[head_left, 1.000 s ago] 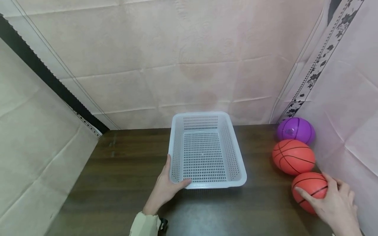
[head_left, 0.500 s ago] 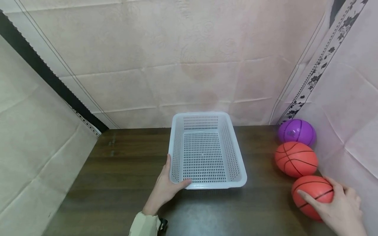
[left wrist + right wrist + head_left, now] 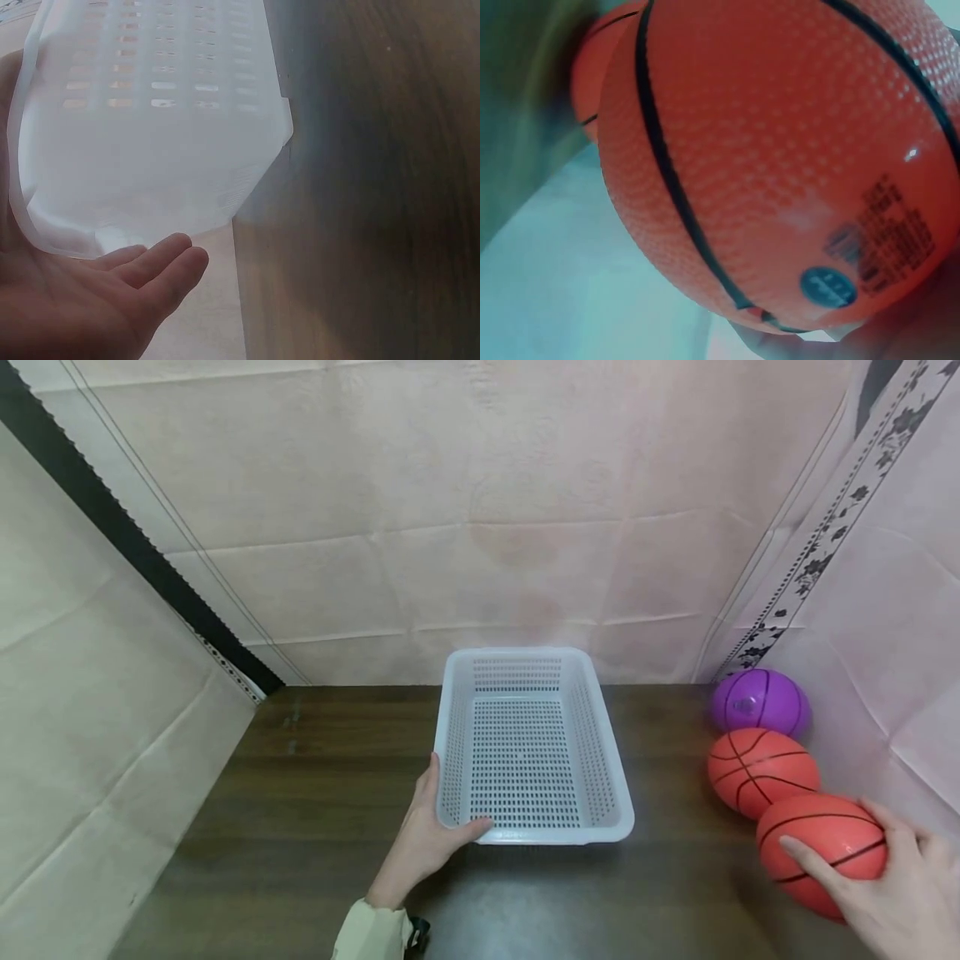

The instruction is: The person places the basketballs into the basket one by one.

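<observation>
My right hand [image 3: 900, 881] grips a small orange-red toy basketball [image 3: 817, 831], thumb on its near left side and fingers over its right. In the right wrist view, black lines, small print and a round blue mark show on that ball [image 3: 757, 150]. My left hand [image 3: 423, 847] holds the near left corner of a white perforated plastic basket [image 3: 622, 814], thumb on the front rim. In the left wrist view, several fingers of this hand [image 3: 97, 292] lie outside the basket wall [image 3: 150, 150].
Just behind the gripped ball rests a second orange-red basketball [image 3: 761, 768], and a purple ball [image 3: 761, 702] lies beyond it. Both are close to the pale cloth on the right [image 3: 900, 652]. A dark wooden table [image 3: 300, 827] lies beneath, with a cloth backdrop [image 3: 480, 527] at its back.
The right hand has tightened its hold on the near basketball and raised it slightly, moving it to the right. The left hand stays at the basket corner; the whole view has shifted a little.
</observation>
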Demonstrator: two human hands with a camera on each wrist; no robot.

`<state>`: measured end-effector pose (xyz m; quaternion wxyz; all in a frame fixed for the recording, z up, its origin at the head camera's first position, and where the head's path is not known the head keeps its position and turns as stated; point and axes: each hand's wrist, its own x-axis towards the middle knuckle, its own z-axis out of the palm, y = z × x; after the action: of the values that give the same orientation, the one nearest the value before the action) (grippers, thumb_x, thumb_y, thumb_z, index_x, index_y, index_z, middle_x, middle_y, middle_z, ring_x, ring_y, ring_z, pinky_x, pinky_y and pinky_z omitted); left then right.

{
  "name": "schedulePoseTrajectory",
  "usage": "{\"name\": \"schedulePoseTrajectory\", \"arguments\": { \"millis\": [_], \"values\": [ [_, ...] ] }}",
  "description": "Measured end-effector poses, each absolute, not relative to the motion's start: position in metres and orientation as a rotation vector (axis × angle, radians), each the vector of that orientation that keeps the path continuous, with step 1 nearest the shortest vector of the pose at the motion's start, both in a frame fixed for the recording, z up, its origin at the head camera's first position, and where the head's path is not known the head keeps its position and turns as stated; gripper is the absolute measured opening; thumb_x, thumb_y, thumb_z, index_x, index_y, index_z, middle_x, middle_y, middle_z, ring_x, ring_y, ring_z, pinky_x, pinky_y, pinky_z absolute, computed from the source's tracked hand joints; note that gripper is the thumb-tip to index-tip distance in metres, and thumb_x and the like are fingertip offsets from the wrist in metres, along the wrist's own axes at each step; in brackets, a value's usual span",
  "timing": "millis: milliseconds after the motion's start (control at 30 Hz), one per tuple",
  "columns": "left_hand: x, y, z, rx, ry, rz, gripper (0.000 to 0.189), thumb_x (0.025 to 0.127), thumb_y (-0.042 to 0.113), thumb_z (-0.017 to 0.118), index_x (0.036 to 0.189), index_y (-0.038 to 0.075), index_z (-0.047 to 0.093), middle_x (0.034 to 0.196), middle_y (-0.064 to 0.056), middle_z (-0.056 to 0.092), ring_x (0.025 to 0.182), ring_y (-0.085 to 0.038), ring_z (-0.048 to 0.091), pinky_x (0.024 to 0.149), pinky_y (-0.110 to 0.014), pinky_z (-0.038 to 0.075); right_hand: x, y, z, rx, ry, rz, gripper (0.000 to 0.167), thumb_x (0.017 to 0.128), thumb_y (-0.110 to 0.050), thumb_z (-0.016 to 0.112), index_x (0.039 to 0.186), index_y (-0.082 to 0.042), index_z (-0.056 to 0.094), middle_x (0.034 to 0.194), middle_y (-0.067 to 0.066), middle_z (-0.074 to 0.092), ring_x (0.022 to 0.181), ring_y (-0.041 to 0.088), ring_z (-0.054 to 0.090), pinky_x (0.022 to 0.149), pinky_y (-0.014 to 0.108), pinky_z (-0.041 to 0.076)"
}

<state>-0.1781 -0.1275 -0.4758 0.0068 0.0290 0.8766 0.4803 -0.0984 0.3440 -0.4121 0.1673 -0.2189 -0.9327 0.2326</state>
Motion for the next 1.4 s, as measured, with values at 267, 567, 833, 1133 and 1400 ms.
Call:
{"name": "schedulePoseTrajectory", "arguments": {
  "millis": [267,567,833,1133,1400],
  "values": [
    [-0.178,-0.128,-0.476,0.090,2.765,1.478,0.129,0.065,0.063,0.082,0.157,0.020,0.003,0.163,-0.002,0.003,0.143,-0.030,0.021,0.108,-0.059,0.028,-0.103,0.317,-0.392,-0.387,-2.543,0.771,0.095,0.068,-0.036,0.088,0.144,-0.002,0.042,0.135,0.035,0.033,0.124,0.047,0.026,0.081,0.061,0.026],
    [-0.178,-0.129,-0.475,0.118,2.744,1.518,0.126,0.068,0.055,0.084,0.157,0.019,0.003,0.162,-0.004,0.006,0.142,-0.030,0.023,0.108,-0.057,0.028,-0.122,0.276,-0.385,-0.210,-2.358,0.946,0.097,0.056,-0.015,0.095,0.143,-0.020,0.050,0.139,0.012,0.038,0.131,0.021,0.026,0.095,0.036,0.027],
    [-0.177,-0.129,-0.474,0.085,2.743,1.501,0.124,0.069,0.052,0.084,0.157,0.023,0.001,0.162,-0.004,0.005,0.142,-0.031,0.022,0.108,-0.059,0.027,-0.139,0.241,-0.382,0.063,-2.308,0.982,0.102,0.052,-0.014,0.096,0.143,-0.018,0.050,0.141,0.017,0.038,0.130,0.025,0.029,0.089,0.051,0.035],
    [-0.177,-0.128,-0.474,0.108,2.755,1.497,0.126,0.067,0.057,0.083,0.157,0.023,0.001,0.162,-0.005,0.006,0.141,-0.030,0.025,0.107,-0.058,0.028,-0.153,0.204,-0.388,0.252,-2.364,1.027,0.100,0.057,-0.024,0.096,0.143,-0.017,0.047,0.144,0.011,0.036,0.127,0.029,0.028,0.080,0.059,0.039],
    [-0.176,-0.126,-0.471,0.077,2.754,1.469,0.127,0.066,0.061,0.082,0.157,0.022,0.001,0.162,-0.004,0.005,0.142,-0.030,0.023,0.108,-0.057,0.028,-0.163,0.178,-0.398,0.367,-2.372,1.014,0.096,0.060,-0.032,0.094,0.143,-0.019,0.048,0.144,0.011,0.036,0.127,0.031,0.030,0.076,0.059,0.047]
  ]
}}
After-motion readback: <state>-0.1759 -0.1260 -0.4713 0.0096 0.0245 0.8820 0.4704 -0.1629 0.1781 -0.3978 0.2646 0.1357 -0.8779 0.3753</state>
